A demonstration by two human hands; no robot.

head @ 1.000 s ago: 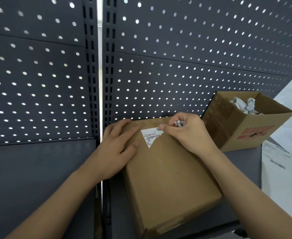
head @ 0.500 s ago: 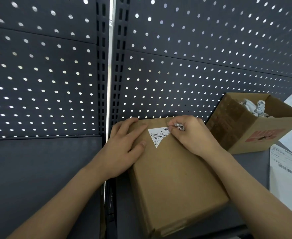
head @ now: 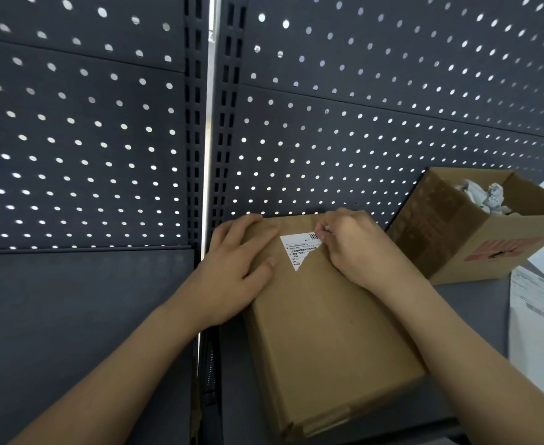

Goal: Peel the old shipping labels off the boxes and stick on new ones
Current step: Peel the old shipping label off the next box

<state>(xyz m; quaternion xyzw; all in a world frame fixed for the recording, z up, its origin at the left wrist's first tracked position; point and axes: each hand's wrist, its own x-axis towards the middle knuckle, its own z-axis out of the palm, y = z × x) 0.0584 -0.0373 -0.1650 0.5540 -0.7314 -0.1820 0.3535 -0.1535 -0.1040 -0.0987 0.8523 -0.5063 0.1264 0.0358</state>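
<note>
On the dark shelf (head: 71, 300), the left hand (head: 232, 277) lies flat on the far left corner of a closed cardboard box (head: 328, 332), its grip spread with straight fingers. The box lies flat against the pegboard wall (head: 360, 123). Near its far edge sits the old label (head: 296, 248), a torn white triangle. The right hand (head: 357, 248) pinches the label's upper right edge between curled fingertips. Just to the right stands an open box (head: 457, 245) holding crumpled label scraps (head: 486, 197). White printed sheets (head: 537, 316) lie at the far right.
</note>
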